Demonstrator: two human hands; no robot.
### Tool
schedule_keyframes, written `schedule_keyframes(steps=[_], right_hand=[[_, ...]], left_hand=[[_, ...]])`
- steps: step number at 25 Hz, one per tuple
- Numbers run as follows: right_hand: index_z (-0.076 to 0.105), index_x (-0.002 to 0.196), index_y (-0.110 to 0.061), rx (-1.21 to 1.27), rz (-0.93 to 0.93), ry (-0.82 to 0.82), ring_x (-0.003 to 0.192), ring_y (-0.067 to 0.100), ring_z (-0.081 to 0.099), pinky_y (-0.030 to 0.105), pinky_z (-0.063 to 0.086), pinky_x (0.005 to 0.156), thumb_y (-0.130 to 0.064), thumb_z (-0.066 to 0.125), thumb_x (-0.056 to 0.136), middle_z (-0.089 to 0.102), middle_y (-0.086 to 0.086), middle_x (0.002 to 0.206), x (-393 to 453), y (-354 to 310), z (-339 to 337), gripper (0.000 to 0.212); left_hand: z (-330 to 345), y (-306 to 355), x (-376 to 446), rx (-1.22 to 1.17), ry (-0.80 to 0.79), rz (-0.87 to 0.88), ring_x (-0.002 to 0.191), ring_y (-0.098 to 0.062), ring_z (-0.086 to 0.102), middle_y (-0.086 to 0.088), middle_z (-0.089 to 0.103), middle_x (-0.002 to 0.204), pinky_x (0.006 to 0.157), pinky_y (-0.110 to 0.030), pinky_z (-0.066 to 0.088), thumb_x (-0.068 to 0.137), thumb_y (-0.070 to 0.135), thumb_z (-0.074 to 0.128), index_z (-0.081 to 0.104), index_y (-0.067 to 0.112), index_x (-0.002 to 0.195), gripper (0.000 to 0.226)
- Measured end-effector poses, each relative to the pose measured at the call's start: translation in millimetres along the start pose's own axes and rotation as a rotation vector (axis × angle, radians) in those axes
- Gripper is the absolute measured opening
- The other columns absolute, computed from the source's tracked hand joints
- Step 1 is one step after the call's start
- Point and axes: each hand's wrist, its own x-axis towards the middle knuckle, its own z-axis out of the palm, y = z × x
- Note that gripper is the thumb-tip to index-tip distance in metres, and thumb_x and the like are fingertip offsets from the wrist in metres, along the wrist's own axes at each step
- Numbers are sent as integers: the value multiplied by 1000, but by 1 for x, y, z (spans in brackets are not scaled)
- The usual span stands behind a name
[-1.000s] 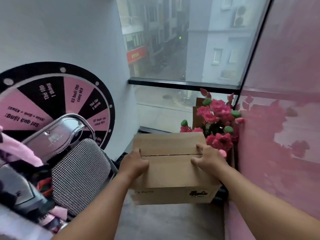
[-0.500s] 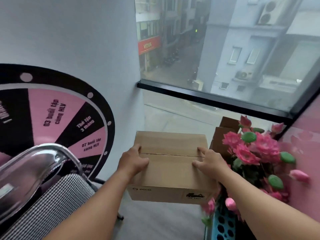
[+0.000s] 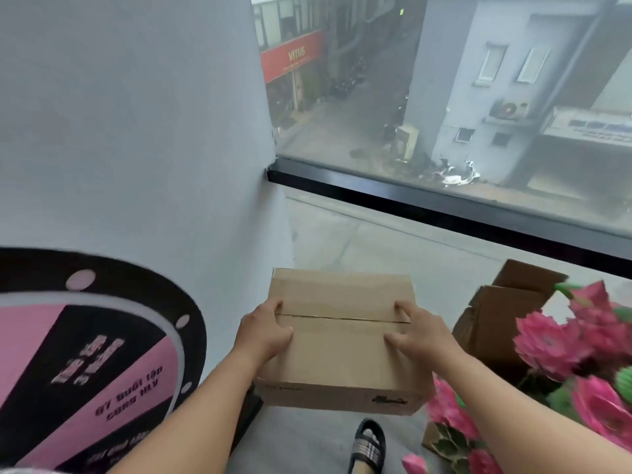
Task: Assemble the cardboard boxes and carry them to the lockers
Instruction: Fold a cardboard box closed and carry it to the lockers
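Observation:
A closed brown cardboard box (image 3: 338,350) with its top flaps folded together hangs in front of me above the grey floor. My left hand (image 3: 265,333) grips its left side with the thumb on top. My right hand (image 3: 422,331) holds the right side, fingers spread over the top flap. A thin seam runs across the lid between both hands. A small black logo shows on the box's near face. No lockers are in view.
A grey wall (image 3: 136,131) with a pink and black prize wheel (image 3: 89,364) stands on the left. A big window (image 3: 444,97) with a black sill lies ahead. Open cardboard boxes (image 3: 496,323) and pink artificial flowers (image 3: 581,354) crowd the right. My sandalled foot (image 3: 367,446) is below.
I have stepped forward and turned left with the box. The chair has left the view, the window and wall are closer, and the flowers have slid to the right edge.

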Motion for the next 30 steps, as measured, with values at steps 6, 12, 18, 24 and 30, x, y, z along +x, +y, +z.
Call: schedule_keyframes(steps=[6, 12, 18, 24, 30], right_hand=[[38, 153, -24, 6, 47, -94, 126, 27, 54, 34, 43, 98, -33, 67, 88, 55, 5, 143, 165, -5, 30, 72], [34, 153, -26, 55, 152, -179, 119, 26, 54, 32, 44, 88, -26, 66, 84, 51, 5, 139, 288, 18, 124, 76], [31, 154, -24, 62, 282, -193, 124, 33, 52, 35, 43, 93, -21, 67, 83, 45, 8, 146, 381, 73, 260, 80], [26, 158, -22, 116, 369, -211, 133, 35, 47, 36, 40, 104, -19, 68, 84, 41, 9, 154, 441, 112, 365, 85], [34, 148, -22, 146, 378, -177, 126, 36, 49, 40, 43, 98, -19, 69, 84, 46, 10, 144, 477, 128, 406, 73]], left_hand=[[24, -17, 153, 21, -38, -96, 97, -16, 52, 8, 59, 110, 79, -23, 40, 80, 22, 68, 54, 25, 133, 55], [95, -87, 291, 32, -99, -151, 97, -14, 49, 5, 60, 122, 80, -21, 39, 81, 16, 69, 51, 24, 137, 59], [200, -184, 405, 152, -213, -151, 91, -21, 55, 5, 58, 99, 72, -23, 38, 76, 15, 74, 55, 24, 120, 49], [277, -263, 472, 249, -291, -161, 89, -21, 55, 1, 58, 97, 73, -24, 38, 73, 18, 83, 57, 21, 118, 52], [313, -295, 517, 308, -295, -98, 114, -29, 58, -9, 63, 127, 84, -23, 40, 82, 12, 73, 57, 19, 134, 55]])
